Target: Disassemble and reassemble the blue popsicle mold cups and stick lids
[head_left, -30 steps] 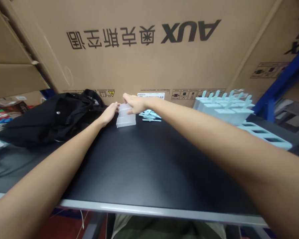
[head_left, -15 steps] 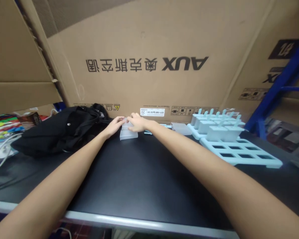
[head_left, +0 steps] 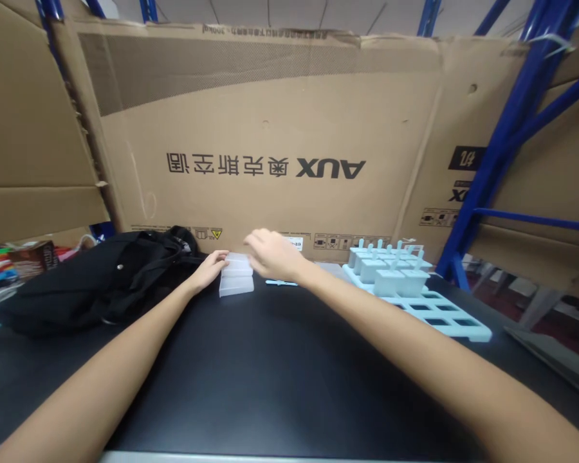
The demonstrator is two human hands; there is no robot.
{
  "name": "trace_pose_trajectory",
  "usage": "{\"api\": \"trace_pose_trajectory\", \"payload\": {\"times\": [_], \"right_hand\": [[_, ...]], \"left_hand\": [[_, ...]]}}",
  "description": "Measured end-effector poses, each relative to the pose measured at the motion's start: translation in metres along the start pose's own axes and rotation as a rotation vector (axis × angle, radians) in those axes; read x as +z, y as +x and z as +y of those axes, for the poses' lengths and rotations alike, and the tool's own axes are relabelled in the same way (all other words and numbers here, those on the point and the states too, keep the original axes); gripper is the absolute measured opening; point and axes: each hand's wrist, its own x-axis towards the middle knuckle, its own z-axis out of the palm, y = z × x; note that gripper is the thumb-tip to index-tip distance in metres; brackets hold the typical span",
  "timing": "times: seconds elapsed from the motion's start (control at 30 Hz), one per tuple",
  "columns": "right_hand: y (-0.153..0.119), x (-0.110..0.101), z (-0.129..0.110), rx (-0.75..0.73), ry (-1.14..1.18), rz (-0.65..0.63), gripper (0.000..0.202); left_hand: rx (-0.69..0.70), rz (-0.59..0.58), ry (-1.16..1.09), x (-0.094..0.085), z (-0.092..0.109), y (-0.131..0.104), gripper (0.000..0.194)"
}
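Observation:
A few translucent plastic moulds stand in a row toward the back of the black table. My left hand rests against their left side, its fingers stretched out and not wrapped around them. Just right of and above the moulds is my right hand, fingers loosely bent and apart, with nothing visible in it. A thin light-blue stick lies on the table below that hand. Over to the right, a light-blue popsicle mould rack bears several filled-looking moulds with stick handles in its back part.
A black bag lies to the left, beside colourful items and white cables. Behind the table stands a large cardboard box. Blue shelf posts rise on the right. Another translucent piece lies near the rack.
My right hand has lifted off the moulds and shifted right. My left hand stays beside them. The camera view has tilted up, showing more above the cardboard.

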Motion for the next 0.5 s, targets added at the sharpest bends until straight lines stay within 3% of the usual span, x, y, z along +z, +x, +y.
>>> {"api": "trace_pose_trajectory", "payload": {"times": [0.07, 0.13, 0.23, 0.33, 0.4, 0.5], "right_hand": [[-0.047, -0.029, 0.013, -0.017, -0.051, 0.257, 0.024], [-0.106, -0.052, 0.037, 0.063, -0.110, 0.480, 0.021], [-0.197, -0.066, 0.083, 0.482, -0.183, 0.635, 0.020], [-0.259, -0.063, 0.119, 0.999, -0.001, 0.666, 0.031], [-0.280, -0.059, 0.131, 1.128, 0.085, 0.636, 0.031], [-0.288, -0.050, 0.140, 1.162, 0.143, 0.490, 0.037]], "left_hand": [[-0.006, 0.011, -0.009, 0.001, -0.001, 0.000, 0.052], [-0.014, 0.024, -0.016, 0.001, -0.002, 0.001, 0.050], [-0.030, 0.037, -0.011, 0.001, -0.003, 0.004, 0.047], [-0.045, 0.032, 0.006, -0.001, -0.002, 0.004, 0.048], [-0.037, 0.019, 0.018, -0.002, 0.001, 0.001, 0.050], [0.003, -0.017, 0.038, -0.005, 0.008, -0.004, 0.057]]}}
